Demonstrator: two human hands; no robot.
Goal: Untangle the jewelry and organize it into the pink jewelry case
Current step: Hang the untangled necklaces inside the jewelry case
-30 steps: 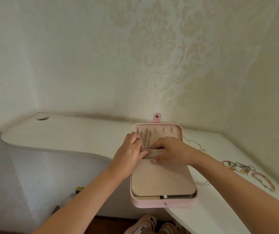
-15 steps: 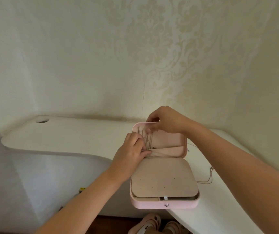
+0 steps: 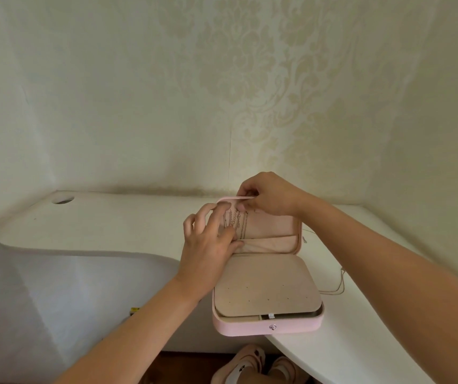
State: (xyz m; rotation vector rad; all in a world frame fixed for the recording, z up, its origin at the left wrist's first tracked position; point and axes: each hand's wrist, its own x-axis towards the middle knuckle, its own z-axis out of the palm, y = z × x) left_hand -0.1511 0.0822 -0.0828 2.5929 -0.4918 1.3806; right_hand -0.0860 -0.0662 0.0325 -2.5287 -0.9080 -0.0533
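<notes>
1. Head view: on the white table (image 3: 97,225), the left hand (image 3: 208,245) is at the case's left side, fingers spread and loose, fingertips touching the hanging chains (image 3: 236,223).
2. The pink jewelry case (image 3: 266,329) lies open at the table's front edge, its lid (image 3: 272,225) raised, with the chains hooked in the lid's left part.
3. The right hand (image 3: 272,194) pinches the lid's top rim, seemingly between thumb and forefinger.
4. A thin necklace (image 3: 340,284) lies on the table just right of the case.
</notes>
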